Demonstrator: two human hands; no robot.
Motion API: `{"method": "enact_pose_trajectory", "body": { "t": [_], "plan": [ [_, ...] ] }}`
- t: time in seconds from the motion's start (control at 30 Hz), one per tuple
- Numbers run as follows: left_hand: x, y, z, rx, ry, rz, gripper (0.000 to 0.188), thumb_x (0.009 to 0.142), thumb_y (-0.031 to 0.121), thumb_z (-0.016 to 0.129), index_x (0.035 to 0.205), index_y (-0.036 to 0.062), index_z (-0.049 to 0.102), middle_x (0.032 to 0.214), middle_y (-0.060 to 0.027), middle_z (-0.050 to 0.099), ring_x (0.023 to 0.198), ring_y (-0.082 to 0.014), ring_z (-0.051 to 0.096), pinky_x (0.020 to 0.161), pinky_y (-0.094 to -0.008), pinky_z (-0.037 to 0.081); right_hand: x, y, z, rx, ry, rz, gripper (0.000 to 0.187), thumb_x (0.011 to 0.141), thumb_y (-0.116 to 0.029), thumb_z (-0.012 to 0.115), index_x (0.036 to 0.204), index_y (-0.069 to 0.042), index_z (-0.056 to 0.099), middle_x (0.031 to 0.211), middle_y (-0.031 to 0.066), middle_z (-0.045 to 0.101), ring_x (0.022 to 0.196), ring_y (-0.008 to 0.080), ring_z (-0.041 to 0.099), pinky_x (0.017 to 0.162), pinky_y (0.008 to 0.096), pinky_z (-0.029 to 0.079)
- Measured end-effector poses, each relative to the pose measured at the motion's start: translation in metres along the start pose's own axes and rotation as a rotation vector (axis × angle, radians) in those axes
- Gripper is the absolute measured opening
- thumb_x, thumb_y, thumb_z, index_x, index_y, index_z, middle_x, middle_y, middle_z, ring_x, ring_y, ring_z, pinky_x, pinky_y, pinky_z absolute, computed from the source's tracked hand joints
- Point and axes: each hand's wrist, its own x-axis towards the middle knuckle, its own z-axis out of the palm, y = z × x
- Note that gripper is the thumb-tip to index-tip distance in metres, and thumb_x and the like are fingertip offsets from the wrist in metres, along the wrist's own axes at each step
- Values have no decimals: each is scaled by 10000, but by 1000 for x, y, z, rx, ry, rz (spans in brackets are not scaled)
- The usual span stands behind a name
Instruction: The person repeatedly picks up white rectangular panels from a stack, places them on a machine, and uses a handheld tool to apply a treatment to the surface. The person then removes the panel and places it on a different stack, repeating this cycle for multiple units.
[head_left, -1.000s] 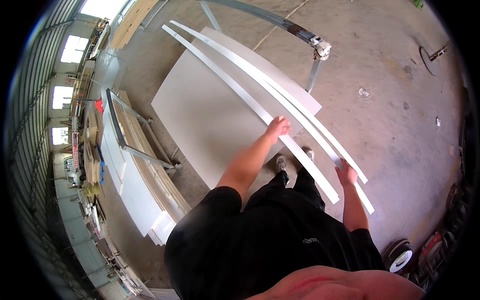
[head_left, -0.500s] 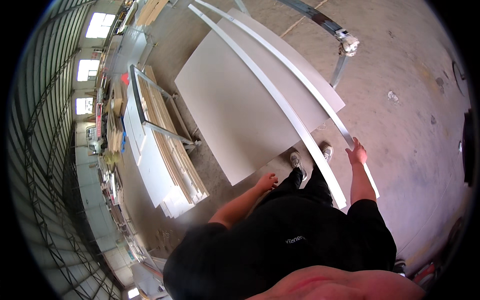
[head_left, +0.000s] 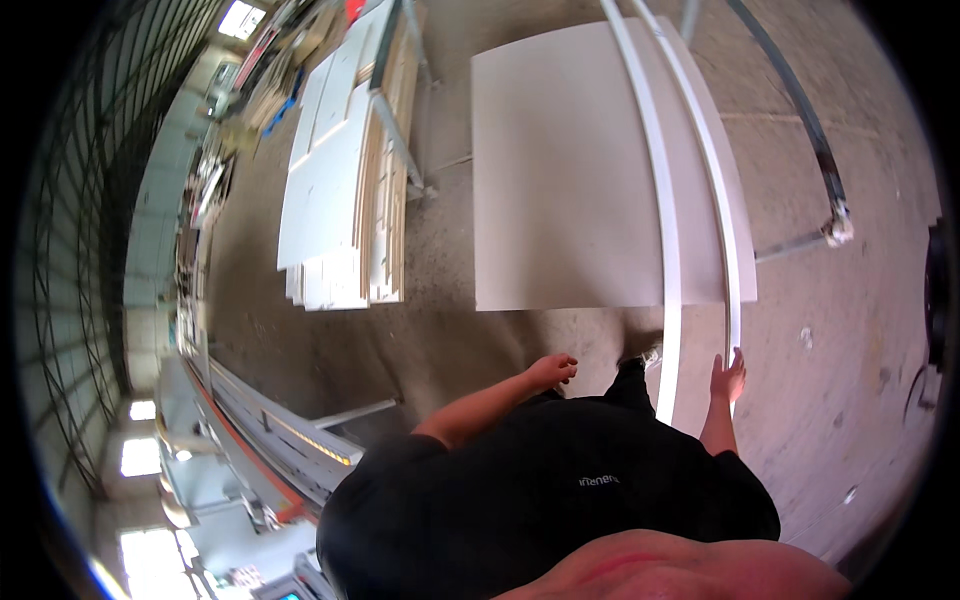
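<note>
Two long white strips (head_left: 660, 190) lie side by side along the right part of a large beige-grey panel (head_left: 570, 180), their near ends reaching past its front edge toward me. My right hand (head_left: 729, 380) is at the near end of the right-hand white strip (head_left: 722, 200), thumb on one side and fingers on the other. How firmly it grips is hard to see. My left hand (head_left: 553, 371) hangs in front of my body, fingers loosely bent and apart, holding nothing. It is short of the panel's front edge and touches nothing.
Left of the panel stands a stack of white-faced boards (head_left: 325, 190) by a metal frame (head_left: 395, 130). A dark bar (head_left: 800, 100) with a wrapped corner (head_left: 838, 228) extends at the right. A long machine with an orange edge (head_left: 245, 430) is at lower left.
My view has turned left, so the panel and strips now appear straighter and further right. My right hand stays at the right strip near its end; my left hand remains free.
</note>
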Motion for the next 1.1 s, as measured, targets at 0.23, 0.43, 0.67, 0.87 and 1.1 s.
{"method": "enact_pose_trajectory", "body": {
  "t": [0.23, 0.43, 0.67, 0.87, 1.1],
  "plan": [
    [-78, -194, -39, -34, 158, 100, 454, 1005, 391, 584, 1277, 35, 654, 1168, -146, 725, 1096, -300, 690, 939, -411, 535, -71, -14, 174, 2, -709, -445, 614, 970, -557, 622, 1375, -96, 601, 1251, 166, 702, 1150, 365, 665, 966, 472, 524],
    [-156, -382, -62, -342, 381, 147, 421, 998, 413, 556, 1224, 90, 704, 1263, -157, 690, 1180, -355, 647, 983, -425, 514, -167, -157, 190, -103, -1082, -557, 605, 978, -553, 608, 1363, -87, 618, 1252, 185, 698, 1155, 363, 662, 974, 467, 520],
    [-251, -449, -123, -193, 539, -136, 393, 983, 409, 540, 1113, 110, 758, 1148, -126, 740, 1104, -330, 685, 961, -415, 519, -255, -323, 167, -158, -1157, -595, 566, 981, -525, 609, 1347, -94, 630, 1247, 194, 695, 1146, 364, 663, 964, 468, 525],
    [-251, -470, -190, -204, 546, -344, 547, 1032, 518, 423, 1022, 103, 779, 1092, -161, 745, 1074, -343, 692, 914, -456, 528, -272, -399, 195, -265, -1229, -549, 533, 983, -500, 609, 1334, -100, 640, 1242, 202, 692, 1139, 365, 664, 957, 470, 530],
    [-227, -480, -266, -76, 694, -421, 522, 1038, 491, 419, 1075, 95, 757, 1070, -182, 743, 1052, -353, 706, 956, -486, 526, -270, -544, 289, -337, -1367, -526, 495, 986, -472, 611, 1318, -107, 652, 1237, 211, 690, 1130, 366, 666, 948, 472, 536]
  ]
}}
